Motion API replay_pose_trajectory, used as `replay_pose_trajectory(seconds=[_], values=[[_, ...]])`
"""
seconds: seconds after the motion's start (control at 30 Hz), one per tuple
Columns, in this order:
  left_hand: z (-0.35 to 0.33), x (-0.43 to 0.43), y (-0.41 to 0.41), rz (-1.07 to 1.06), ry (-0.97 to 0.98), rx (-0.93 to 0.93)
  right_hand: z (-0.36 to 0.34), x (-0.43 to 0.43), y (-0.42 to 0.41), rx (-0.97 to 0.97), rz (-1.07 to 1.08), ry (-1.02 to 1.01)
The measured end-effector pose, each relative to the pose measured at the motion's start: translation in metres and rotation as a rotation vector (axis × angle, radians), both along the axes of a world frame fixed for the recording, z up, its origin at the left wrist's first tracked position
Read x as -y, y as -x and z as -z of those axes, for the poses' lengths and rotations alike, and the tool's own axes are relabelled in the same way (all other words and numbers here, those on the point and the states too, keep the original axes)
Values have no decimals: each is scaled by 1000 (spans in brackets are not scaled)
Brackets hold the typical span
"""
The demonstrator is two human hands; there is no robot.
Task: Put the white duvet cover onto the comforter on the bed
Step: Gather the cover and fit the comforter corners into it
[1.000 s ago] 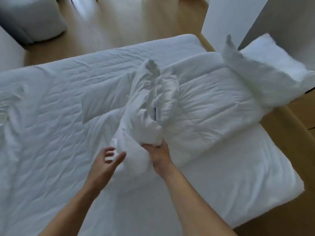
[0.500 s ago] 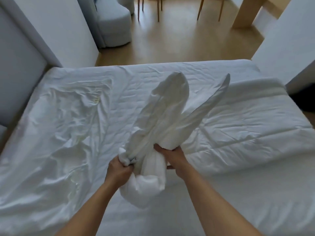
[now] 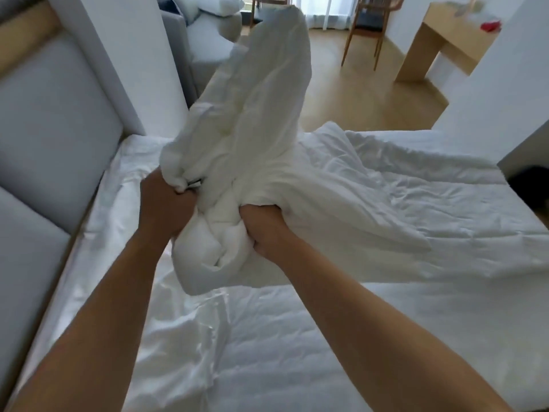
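A bunched corner of the white comforter [image 3: 208, 248], wrapped in the white duvet cover [image 3: 267, 93], is raised above the bed [image 3: 326, 337]. My left hand [image 3: 166, 209] grips the bundle on its left side. My right hand [image 3: 261, 230] grips it on the right, fingers buried in the fabric. The cover billows upward in a tall loose fold and hides the room behind it. The rest of the comforter [image 3: 430, 197] trails to the right over the mattress. More crumpled white cloth [image 3: 184, 337] lies below my arms.
A grey padded headboard [image 3: 50, 138] and a white wall panel [image 3: 130, 55] stand at the left. Beyond the bed are a grey sofa [image 3: 208, 40], a wooden chair [image 3: 368, 28] and a wooden desk [image 3: 445, 43] on a wood floor. A white wall [image 3: 505, 93] borders the right.
My left hand closed on the bundle, and both hands lifted it higher. The cover billowed up taller. My view tilted up and turned left toward the headboard.
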State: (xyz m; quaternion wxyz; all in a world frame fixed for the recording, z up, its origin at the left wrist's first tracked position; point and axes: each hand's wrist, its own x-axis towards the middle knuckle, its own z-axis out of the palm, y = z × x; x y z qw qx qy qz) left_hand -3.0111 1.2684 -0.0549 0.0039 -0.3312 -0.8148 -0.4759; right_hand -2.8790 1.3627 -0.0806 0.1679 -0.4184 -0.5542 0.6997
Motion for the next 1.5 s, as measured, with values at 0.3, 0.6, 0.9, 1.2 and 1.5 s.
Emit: replay_pose_trajectory(seconds=[0.3, 0.6, 0.9, 1.2, 1.5], values=[[23, 59, 83, -165, 254, 69, 30, 66, 79, 79, -284, 51], [167, 10, -18, 534, 731, 643, 159, 58, -17, 337, -372, 225], [226, 24, -30, 601, 1035, 353, 204, -38, -80, 276, 344, 607], [310, 115, 71, -187, 1063, 661, 292, -22, -43, 661, 251, 765], [393, 131, 54, 194, 1236, 452, 377, -22, -57, 399, 686, 606]])
